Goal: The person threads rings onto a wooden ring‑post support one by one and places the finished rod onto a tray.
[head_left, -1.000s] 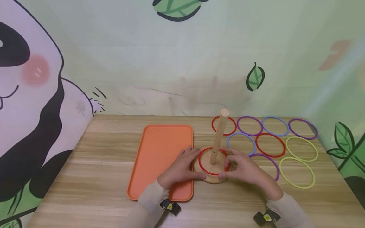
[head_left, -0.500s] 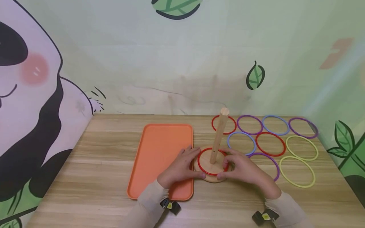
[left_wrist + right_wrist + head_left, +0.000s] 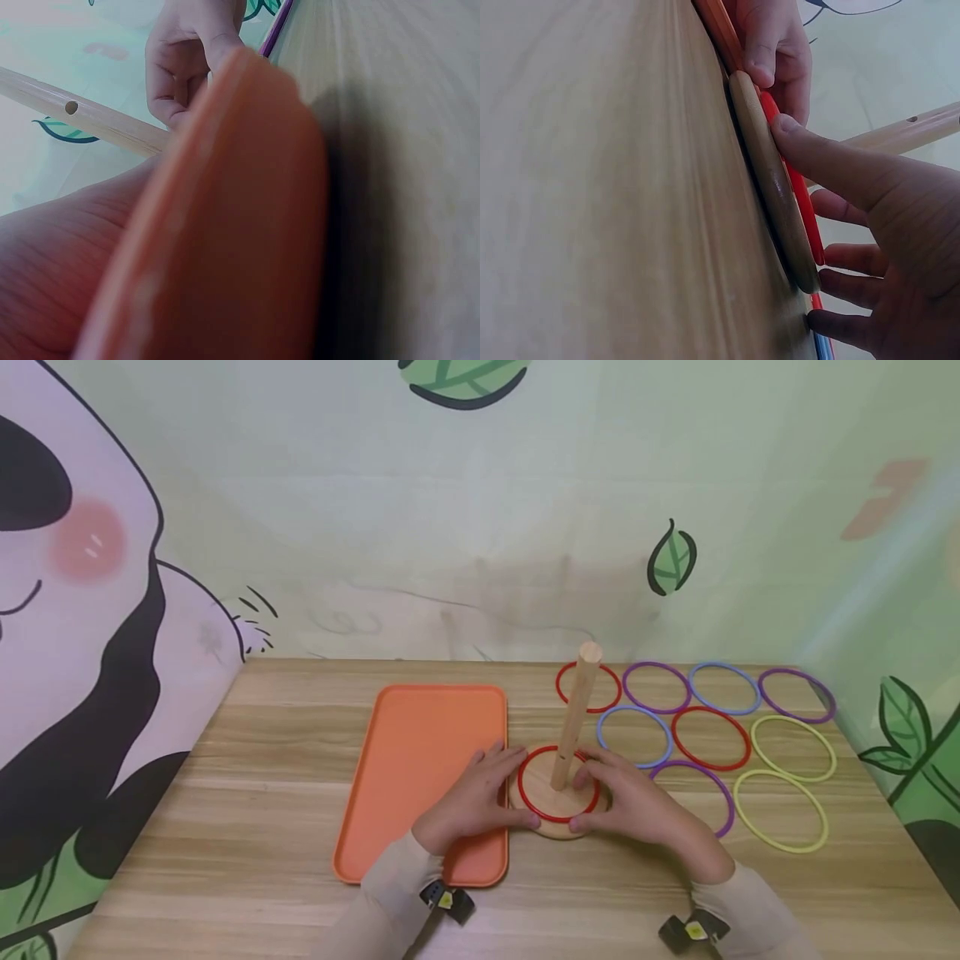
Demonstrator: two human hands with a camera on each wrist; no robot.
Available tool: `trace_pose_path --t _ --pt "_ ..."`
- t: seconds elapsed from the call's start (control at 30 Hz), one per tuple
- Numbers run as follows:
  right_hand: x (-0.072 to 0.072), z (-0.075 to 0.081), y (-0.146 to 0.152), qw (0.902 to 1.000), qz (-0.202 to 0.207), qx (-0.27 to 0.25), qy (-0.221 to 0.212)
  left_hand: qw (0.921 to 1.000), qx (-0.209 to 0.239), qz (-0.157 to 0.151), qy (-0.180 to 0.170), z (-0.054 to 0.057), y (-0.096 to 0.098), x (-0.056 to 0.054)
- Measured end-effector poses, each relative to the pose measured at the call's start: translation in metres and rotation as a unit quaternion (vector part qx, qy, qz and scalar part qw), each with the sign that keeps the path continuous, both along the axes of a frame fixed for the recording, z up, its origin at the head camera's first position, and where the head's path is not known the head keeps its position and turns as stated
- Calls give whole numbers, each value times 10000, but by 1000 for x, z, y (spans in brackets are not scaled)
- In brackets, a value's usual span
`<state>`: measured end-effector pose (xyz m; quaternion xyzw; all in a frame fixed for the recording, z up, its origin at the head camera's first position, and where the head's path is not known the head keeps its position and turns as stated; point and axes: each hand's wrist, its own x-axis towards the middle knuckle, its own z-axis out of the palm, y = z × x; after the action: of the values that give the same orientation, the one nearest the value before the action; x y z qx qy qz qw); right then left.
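A red ring [image 3: 558,819] lies around the upright wooden peg [image 3: 574,718], on the peg's round wooden base [image 3: 769,180]. My left hand [image 3: 472,802] reaches over the tray's right edge, its fingers and thumb extended at the left side of the base. On the opposite side is my right hand [image 3: 637,797]. Its thumb touches the red ring's near edge in the right wrist view, and its fingers spread loosely along the far side, one of them bent inside the ring in the head view. The ring's right edge is partly hidden by this hand.
An orange tray [image 3: 435,735] lies left of the base. Right of it, several rings lie flat in rows, among them a purple ring [image 3: 625,689], a blue ring [image 3: 598,737] and a yellow ring [image 3: 736,793]. A printed wall cloth [image 3: 337,510] stands behind the table.
The red ring has slid slightly left on the base. My right hand has shifted a little left with it; my left hand has stayed in place.
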<state>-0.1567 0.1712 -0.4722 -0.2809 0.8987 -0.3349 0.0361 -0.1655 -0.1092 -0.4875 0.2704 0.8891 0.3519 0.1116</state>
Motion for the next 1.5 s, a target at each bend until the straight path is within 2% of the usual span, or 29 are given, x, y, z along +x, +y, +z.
trace_pose_path --t 0.2,0.43,0.63,1.0,1.23,1.5 --pt "0 0 0 9998 -39 -14 -174 9999 -103 -12 27 0 0 -1" --pt "1 2 4 9998 1 -157 -134 9999 -101 8 -9 -1 1 0" --pt "0 8 17 9990 -214 -321 -228 10000 -77 16 13 -1 -1 0" --pt "2 14 60 9961 -705 -330 409 10000 4 22 -22 -3 -1 0" --pt "14 8 99 9921 -1076 -526 361 10000 -16 -17 -7 -3 -2 -1" --pt "32 4 142 9870 -1504 -421 382 10000 -19 -4 -36 -3 -1 0"
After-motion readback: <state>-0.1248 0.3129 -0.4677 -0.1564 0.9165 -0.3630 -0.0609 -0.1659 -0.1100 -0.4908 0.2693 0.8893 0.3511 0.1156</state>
